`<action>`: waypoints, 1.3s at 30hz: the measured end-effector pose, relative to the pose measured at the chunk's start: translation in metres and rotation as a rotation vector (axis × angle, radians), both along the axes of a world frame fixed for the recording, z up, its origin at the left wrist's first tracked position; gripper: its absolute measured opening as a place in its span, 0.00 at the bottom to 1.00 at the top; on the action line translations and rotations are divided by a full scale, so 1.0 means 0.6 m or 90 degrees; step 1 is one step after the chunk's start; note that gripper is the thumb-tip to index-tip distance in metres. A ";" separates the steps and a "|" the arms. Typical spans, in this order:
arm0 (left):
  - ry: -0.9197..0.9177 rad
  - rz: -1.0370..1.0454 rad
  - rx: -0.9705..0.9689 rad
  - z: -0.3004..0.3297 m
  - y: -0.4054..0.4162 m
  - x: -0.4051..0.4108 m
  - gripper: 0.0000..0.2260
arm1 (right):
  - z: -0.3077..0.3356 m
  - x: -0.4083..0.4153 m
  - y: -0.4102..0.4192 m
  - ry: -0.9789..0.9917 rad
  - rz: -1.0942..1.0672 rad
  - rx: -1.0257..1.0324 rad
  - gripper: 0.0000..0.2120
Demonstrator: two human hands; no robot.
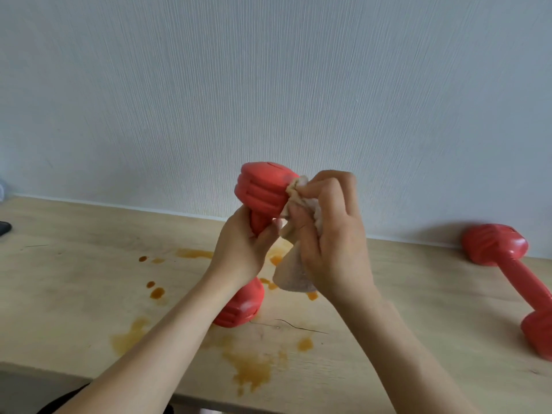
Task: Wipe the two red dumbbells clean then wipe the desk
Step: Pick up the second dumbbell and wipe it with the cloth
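Note:
My left hand (pixel 242 249) grips the handle of a red dumbbell (pixel 263 192) and holds it tilted above the desk (pixel 74 294). Its upper head points up and back; its lower head shows below my wrist, close to the desk top. My right hand (pixel 331 234) is closed on a crumpled white cloth (pixel 294 276), which it presses against the right side of the upper head. A second red dumbbell (pixel 513 276) lies on the desk at the far right, untouched.
Orange-brown liquid stains (pixel 251 372) are spattered over the middle and front of the light wooden desk. A dark object (pixel 4 228) sits at the left edge. The pale wall (pixel 268 85) rises right behind the desk.

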State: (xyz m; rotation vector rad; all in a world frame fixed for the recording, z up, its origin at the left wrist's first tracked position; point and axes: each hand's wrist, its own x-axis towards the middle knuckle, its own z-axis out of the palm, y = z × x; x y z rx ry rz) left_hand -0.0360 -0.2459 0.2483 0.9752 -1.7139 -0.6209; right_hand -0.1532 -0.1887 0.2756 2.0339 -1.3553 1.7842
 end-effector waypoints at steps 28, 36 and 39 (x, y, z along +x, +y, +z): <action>0.032 -0.046 0.117 0.004 -0.004 0.000 0.08 | -0.022 0.003 -0.043 0.001 0.048 -0.037 0.07; 0.046 -0.072 0.131 0.003 -0.003 0.003 0.09 | -0.016 -0.011 -0.044 -0.099 0.054 0.047 0.08; 0.014 -0.035 0.130 0.006 -0.002 0.000 0.09 | -0.011 0.005 -0.030 0.043 0.034 -0.038 0.10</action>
